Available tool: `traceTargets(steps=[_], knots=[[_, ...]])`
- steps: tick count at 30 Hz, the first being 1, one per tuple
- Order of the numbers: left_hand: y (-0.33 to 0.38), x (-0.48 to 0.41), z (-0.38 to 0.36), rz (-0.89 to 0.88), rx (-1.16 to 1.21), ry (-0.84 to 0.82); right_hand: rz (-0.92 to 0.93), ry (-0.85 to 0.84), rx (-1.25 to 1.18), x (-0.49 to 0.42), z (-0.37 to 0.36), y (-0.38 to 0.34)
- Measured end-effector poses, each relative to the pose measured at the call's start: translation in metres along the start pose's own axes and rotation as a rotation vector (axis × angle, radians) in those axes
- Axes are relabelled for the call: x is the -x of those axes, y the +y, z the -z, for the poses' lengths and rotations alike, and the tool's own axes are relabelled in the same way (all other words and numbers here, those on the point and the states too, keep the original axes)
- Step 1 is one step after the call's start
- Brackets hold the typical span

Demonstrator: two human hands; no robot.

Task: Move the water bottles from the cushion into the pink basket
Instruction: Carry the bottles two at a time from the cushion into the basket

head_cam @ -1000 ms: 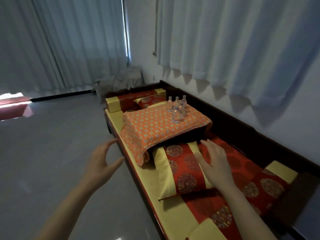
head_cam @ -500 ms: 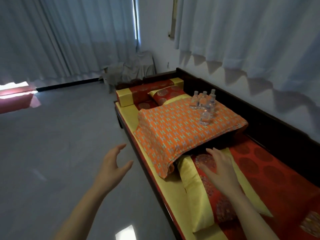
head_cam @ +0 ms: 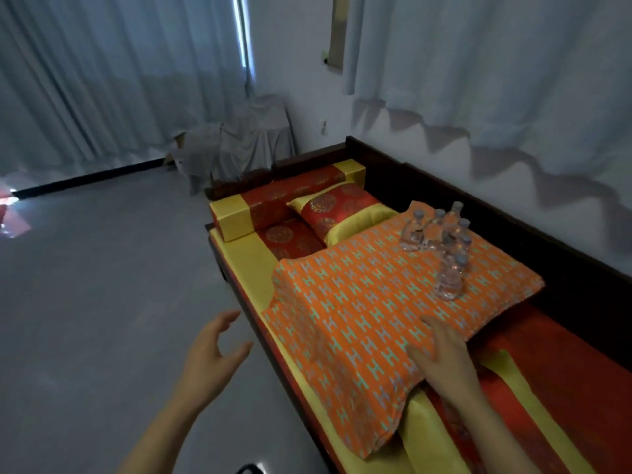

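Note:
Several clear water bottles [head_cam: 436, 230] stand upright in a cluster at the far right corner of a large orange patterned cushion [head_cam: 359, 313]. One more bottle [head_cam: 450, 278] stands a little nearer, apart from the cluster. My right hand [head_cam: 441, 357] is open, fingers spread over the cushion's near right edge, well short of the bottles. Over the floor to the left of the bench, my left hand [head_cam: 212, 357] hangs open and empty. No pink basket is in view.
The cushion lies on a long dark wooden bench [head_cam: 513, 213] with yellow and red padding. A red and yellow pillow [head_cam: 337, 213] and a bolster [head_cam: 284, 203] lie at the far end. Grey floor [head_cam: 102, 302] stretches left. Curtains hang behind, and a cloth-draped heap [head_cam: 239, 142] sits in the corner.
The view has moved forward along the bench, so the cushion and bottles are closer. My right hand passed from the red pillow onto the orange cushion's near edge. Both hands stay open.

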State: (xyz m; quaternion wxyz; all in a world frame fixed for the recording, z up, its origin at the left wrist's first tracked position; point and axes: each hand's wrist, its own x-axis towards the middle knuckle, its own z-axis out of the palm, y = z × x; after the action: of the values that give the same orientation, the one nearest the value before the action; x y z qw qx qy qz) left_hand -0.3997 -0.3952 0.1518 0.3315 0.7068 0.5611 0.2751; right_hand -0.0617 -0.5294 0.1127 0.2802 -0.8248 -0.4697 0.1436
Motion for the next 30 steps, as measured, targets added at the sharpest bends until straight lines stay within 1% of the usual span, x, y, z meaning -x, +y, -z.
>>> traceTargets(steps=[2,5,9,12,13,15,20,23,25,28,30], knots=[[-0.006,-0.058,-0.001,-0.063,0.002,-0.067,-0.064,0.074,-0.002,-0.032,-0.011,-0.009],[-0.002,-0.133,-0.005,-0.146,0.023,-0.212,-0.19,0.182,-0.037,-0.056,-0.022,-0.015],[0.017,-0.221,-0.022,-0.215,0.084,-0.362,-0.397,0.307,-0.213,-0.087,-0.025,-0.02],[0.038,-0.265,-0.055,-0.172,0.205,-0.511,-0.55,0.394,-0.399,-0.103,-0.028,-0.016],[0.045,-0.273,-0.065,-0.154,0.252,-0.542,-0.583,0.401,-0.439,-0.105,-0.029,-0.016],[0.06,-0.297,-0.097,-0.138,0.303,-0.635,-0.654,0.468,-0.493,-0.115,-0.032,-0.005],[0.095,-0.339,-0.179,-0.042,0.4,-0.802,-0.698,0.582,-0.519,-0.149,-0.028,0.028],[0.108,-0.365,-0.228,-0.002,0.382,-0.883,-0.749,0.626,-0.542,-0.174,-0.028,0.051],[0.117,-0.385,-0.261,-0.024,0.322,-0.935,-0.784,0.656,-0.52,-0.193,-0.032,0.069],[0.127,-0.408,-0.304,-0.072,0.269,-0.933,-0.812,0.667,-0.492,-0.218,-0.034,0.087],[0.13,-0.419,-0.335,-0.156,0.169,-0.957,-0.84,0.641,-0.501,-0.232,-0.041,0.103]])
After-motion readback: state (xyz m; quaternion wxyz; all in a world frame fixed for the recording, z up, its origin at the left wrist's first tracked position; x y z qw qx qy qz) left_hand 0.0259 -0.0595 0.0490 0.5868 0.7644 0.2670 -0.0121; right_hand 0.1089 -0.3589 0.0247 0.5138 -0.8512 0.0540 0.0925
